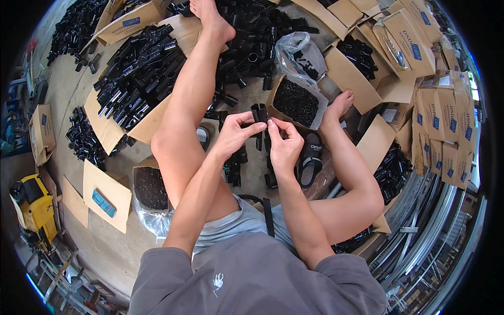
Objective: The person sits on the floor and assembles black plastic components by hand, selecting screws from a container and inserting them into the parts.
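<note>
In front of my lap, my left hand (235, 135) is closed around a short black tubular piece (258, 113), with its open end pointing up and away from me. My right hand (285, 144) pinches at the near right side of that piece, thumb and fingertip together. Whatever its fingertips hold is too small to tell. Just beyond my right hand stands a carton (318, 119) filled with tiny black parts (295, 101). More black tubular pieces (239, 165) lie on the floor beneath my hands.
A heap of black tubes (142, 76) rests on flattened cardboard at left. Another carton of small black parts (149, 189) sits by my left thigh. A phone (104, 203) lies on a box flap. Sandals (311, 160), stacked cartons (441, 118) and metal bars (420, 226) are around me.
</note>
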Motion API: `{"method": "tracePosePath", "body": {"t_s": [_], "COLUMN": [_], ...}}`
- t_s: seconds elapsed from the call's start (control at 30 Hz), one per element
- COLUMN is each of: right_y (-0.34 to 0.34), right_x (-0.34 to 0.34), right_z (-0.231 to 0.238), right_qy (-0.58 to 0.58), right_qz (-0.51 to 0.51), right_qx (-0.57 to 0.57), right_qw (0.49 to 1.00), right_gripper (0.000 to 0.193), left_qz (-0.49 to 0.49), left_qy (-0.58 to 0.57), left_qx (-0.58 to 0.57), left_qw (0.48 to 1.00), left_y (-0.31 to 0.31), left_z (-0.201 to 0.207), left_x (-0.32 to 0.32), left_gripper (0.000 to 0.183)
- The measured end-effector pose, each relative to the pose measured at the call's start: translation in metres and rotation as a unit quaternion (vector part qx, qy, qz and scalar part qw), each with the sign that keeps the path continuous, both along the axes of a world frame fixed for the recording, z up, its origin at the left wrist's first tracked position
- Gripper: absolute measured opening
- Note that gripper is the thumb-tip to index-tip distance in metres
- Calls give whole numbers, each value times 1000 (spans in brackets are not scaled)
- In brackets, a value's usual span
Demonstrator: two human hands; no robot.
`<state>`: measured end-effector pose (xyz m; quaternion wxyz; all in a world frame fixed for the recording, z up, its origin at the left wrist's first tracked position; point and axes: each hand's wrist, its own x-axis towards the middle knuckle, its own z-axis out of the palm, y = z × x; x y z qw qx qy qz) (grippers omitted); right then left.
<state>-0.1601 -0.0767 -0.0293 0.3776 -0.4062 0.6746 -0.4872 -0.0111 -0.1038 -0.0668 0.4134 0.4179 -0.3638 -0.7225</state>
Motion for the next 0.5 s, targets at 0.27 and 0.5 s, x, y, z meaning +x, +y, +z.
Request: {"method": "tracePosePath", "body": {"t_s": [0.27, 0.5], "right_y": [2, -5], "right_x": [-2, -10], "right_z": [-11, -11], "right_qy": [-127, -134], "right_qz": [-26, 69], "right_qx": [-13, 90], "right_qw": [992, 985], "right_gripper": [16, 29], "left_qz": [3, -26], "left_qy": [5, -240], "left_qx": [-23, -77], "left_qw": [1000, 967], "left_y": [-2, -1], "left_z": [-1, 4], "left_x": [-3, -4], "left_gripper": [24, 32]}}
